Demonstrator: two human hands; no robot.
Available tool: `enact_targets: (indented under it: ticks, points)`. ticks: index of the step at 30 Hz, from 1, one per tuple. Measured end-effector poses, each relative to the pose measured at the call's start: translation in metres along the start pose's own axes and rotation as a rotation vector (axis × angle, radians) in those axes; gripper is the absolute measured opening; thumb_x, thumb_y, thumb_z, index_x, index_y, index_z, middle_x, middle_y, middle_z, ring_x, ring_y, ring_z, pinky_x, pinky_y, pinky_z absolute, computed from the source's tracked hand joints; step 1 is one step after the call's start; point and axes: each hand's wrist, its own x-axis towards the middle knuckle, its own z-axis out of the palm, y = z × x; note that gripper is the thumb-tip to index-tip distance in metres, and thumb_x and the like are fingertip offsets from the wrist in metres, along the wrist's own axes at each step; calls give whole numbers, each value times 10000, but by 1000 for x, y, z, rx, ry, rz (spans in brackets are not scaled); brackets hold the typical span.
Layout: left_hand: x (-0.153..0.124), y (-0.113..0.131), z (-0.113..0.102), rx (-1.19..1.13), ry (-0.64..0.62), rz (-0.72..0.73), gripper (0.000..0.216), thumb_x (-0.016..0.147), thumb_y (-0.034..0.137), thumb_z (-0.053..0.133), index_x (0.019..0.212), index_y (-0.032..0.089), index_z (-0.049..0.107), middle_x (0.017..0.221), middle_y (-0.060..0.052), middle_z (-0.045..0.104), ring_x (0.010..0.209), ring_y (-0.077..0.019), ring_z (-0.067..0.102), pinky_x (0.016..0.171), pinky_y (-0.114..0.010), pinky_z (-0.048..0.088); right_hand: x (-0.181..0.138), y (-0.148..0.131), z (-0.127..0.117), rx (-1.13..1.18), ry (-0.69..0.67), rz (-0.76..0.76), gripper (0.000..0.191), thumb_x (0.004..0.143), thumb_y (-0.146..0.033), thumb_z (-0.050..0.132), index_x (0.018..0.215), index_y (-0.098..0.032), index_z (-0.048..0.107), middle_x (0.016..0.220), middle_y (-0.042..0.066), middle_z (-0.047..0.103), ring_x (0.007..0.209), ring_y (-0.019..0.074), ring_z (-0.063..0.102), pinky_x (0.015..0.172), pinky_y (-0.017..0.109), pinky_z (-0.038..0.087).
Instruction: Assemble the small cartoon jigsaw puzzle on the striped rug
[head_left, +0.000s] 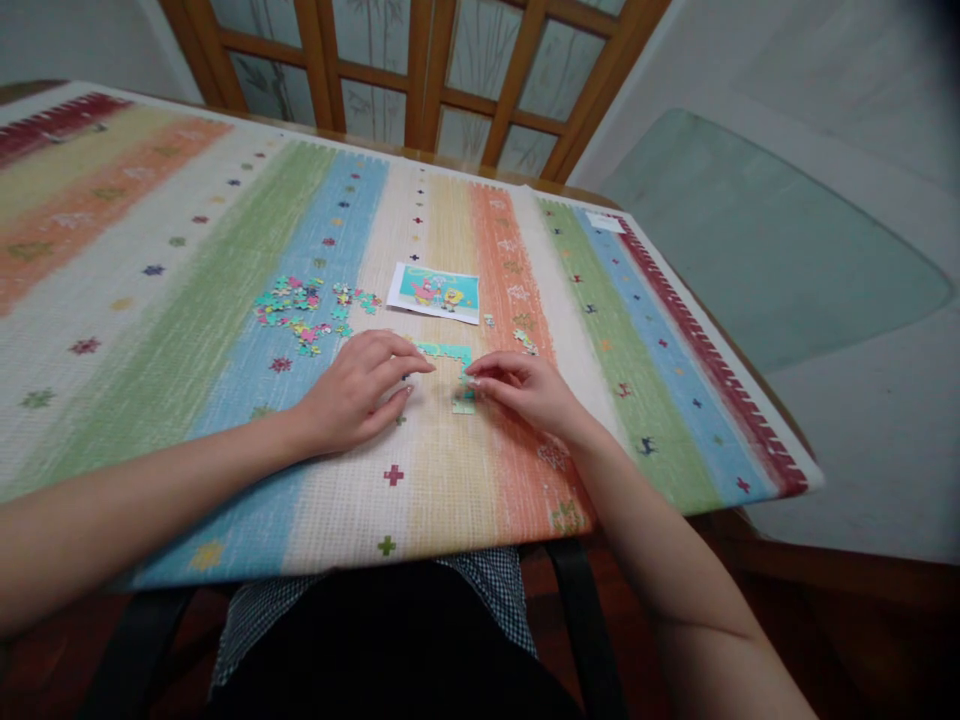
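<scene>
A partly joined jigsaw puzzle (450, 352) lies on the cloth, with pieces forming a top edge and a right side in teal. My right hand (525, 390) is at its right side, thumb and forefinger pinched on a puzzle piece there; the fingers partly cover it. My left hand (369, 388) rests on the cloth at the puzzle's left, fingers bent and thumb apart, with nothing seen between them. Beyond the puzzle lies a printed reference picture (441, 293) of cartoon figures on a teal ground.
Loose puzzle pieces (294, 302) are heaped left of the picture. A few more pieces (525, 341) lie beyond my right hand. The striped tablecloth (330, 520) covers the table, whose front edge is close to my lap. A white slip (604, 222) lies at the far right.
</scene>
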Motion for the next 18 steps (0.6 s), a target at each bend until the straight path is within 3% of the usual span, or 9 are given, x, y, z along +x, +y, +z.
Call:
enact_targets:
  ticks: [9, 14, 18]
  points:
    - [10, 19, 9, -52, -176, -100, 214, 1094, 350, 546, 1170, 213, 692, 1136, -73, 692, 1131, -257, 582, 1000, -431, 449, -2, -11, 9, -8, -90, -68, 207, 1014, -333, 686, 1149, -221, 797, 1034, 75, 767, 939, 199, 712, 863, 372, 565]
    - [9, 19, 12, -104, -191, -116, 266, 1089, 437, 576, 1161, 205, 685, 1113, -75, 677, 1106, -255, 575, 971, -414, 440, -4, -18, 19, 178, -153, -20, 199, 994, -361, 726, 1131, -219, 696, 937, 33, 738, 839, 173, 705, 825, 352, 565]
    - [9, 18, 12, -67, -159, -44, 320, 1069, 486, 617, 1201, 200, 678, 1132, -79, 687, 1102, -257, 582, 964, -401, 434, -4, -22, 24, 297, -193, 35, 229, 969, -389, 759, 1095, -237, 643, 877, 1, 710, 797, 164, 694, 779, 335, 557]
